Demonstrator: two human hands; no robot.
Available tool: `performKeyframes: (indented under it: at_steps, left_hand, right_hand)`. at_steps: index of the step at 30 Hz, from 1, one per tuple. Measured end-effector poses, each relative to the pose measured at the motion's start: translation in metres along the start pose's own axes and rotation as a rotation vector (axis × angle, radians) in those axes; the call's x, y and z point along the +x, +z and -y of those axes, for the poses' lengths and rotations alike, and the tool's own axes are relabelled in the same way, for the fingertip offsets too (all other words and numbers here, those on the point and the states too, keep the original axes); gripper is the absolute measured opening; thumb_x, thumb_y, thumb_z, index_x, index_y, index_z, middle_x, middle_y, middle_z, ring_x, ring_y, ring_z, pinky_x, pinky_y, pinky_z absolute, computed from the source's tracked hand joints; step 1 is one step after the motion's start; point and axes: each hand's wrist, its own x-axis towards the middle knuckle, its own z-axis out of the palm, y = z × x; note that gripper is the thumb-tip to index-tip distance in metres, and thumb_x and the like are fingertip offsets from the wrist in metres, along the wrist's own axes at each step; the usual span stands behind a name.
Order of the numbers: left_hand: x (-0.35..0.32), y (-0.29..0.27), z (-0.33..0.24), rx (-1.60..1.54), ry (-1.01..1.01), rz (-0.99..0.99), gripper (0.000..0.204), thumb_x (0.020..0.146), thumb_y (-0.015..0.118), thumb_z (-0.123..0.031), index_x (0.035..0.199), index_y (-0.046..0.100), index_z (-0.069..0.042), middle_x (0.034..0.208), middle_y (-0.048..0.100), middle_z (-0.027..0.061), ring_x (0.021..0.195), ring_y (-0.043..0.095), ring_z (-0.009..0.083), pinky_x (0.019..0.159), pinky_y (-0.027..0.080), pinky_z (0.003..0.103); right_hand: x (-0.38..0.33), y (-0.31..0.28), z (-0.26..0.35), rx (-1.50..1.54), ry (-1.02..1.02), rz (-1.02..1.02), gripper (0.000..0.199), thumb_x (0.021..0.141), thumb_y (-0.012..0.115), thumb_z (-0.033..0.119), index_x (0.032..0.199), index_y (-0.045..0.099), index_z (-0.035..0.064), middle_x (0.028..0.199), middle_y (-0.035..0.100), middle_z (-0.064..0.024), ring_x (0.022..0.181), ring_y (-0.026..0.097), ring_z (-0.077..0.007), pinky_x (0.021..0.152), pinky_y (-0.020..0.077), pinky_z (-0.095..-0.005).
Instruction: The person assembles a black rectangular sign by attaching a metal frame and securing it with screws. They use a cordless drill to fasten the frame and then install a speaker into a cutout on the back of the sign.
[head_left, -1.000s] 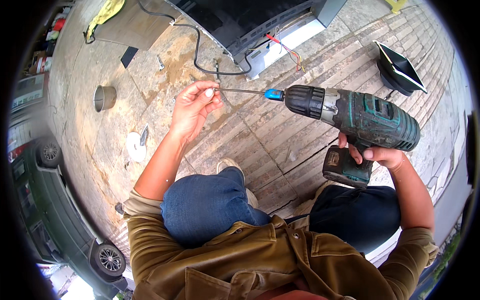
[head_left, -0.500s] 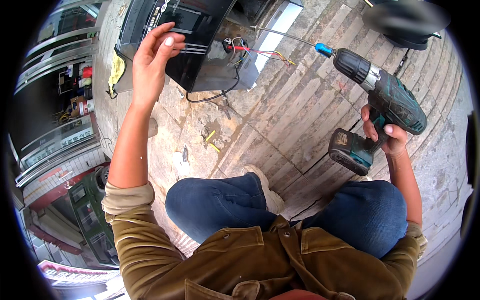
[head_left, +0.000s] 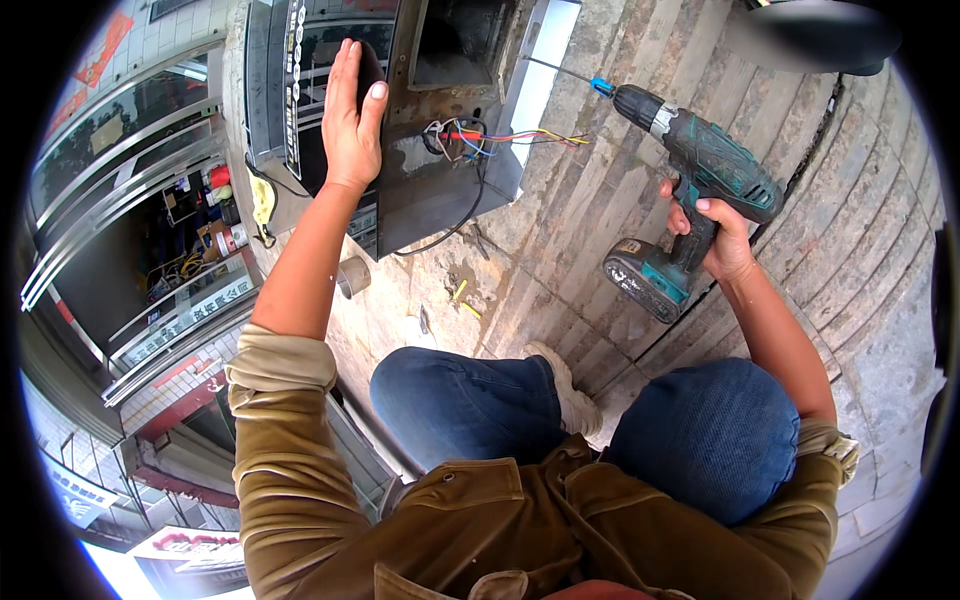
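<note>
My right hand (head_left: 728, 238) grips the handle of a black and teal cordless drill (head_left: 722, 168). A blue collar (head_left: 601, 87) sits at its chuck, and a long thin bit (head_left: 560, 71) reaches left to the white side wall (head_left: 546, 58) of a metal box; whether the tip touches cannot be told. My left hand (head_left: 352, 138) is stretched flat against the box's glossy black front panel (head_left: 314, 140), fingers together and straight. Inside the open metal box (head_left: 400, 220), coloured wires (head_left: 525, 138) spread out to the right. A black cable (head_left: 470, 215) loops over its near edge.
Pliers (head_left: 481, 242), yellow strips (head_left: 461, 290) and a small dark-and-white tool (head_left: 422, 320) lie on the paving. A cup-like cylinder (head_left: 352, 277) stands near my left forearm. A yellow cloth-like piece (head_left: 262, 200) hangs left of the box. A blurred dark object (head_left: 815, 38) is at far right.
My left hand has come down flat on the black panel. The drill has moved left and up, its bit now at the box's side wall. The whole view has shifted somewhat.
</note>
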Motion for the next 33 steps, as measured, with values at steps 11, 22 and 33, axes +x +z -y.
performKeyframes:
  at_steps: [11, 22, 33]
  left_hand:
    - [0.001, -0.005, 0.000, -0.052, -0.024, -0.003, 0.057, 0.095, 0.046, -0.037, 0.141, 0.038, -0.004, 0.146, 0.038, 0.0161, 0.135, 0.036, 0.0316, 0.110, 0.026, 0.037]
    - [0.000, -0.006, -0.005, -0.040, -0.006, -0.009, 0.056, 0.095, 0.045, -0.034, 0.141, 0.038, -0.002, 0.145, 0.038, 0.0169, 0.135, 0.037, 0.0313, 0.111, 0.026, 0.036]
    - [-0.003, -0.006, -0.001, -0.083, -0.016, -0.005, 0.056, 0.095, 0.046, -0.035, 0.141, 0.038, -0.003, 0.146, 0.038, 0.0164, 0.135, 0.036, 0.0304, 0.111, 0.026, 0.036]
  right_hand:
    - [0.026, -0.007, 0.009, 0.017, -0.062, -0.029, 0.048, 0.077, 0.053, 0.016, 0.120, 0.047, -0.0043, 0.104, 0.059, -0.0143, 0.067, 0.048, -0.0136, 0.066, 0.0435, -0.0288]
    - [0.066, 0.010, 0.014, 0.023, -0.052, -0.082, 0.040, 0.081, 0.051, 0.013, 0.118, 0.049, -0.0042, 0.101, 0.062, -0.0132, 0.069, 0.050, -0.0135, 0.066, 0.0451, -0.0269]
    - [0.065, 0.005, -0.023, 0.024, 0.115, -0.076, 0.030, 0.081, 0.052, 0.014, 0.104, 0.057, -0.0029, 0.101, 0.064, -0.0110, 0.068, 0.052, -0.0130, 0.066, 0.0460, -0.0276]
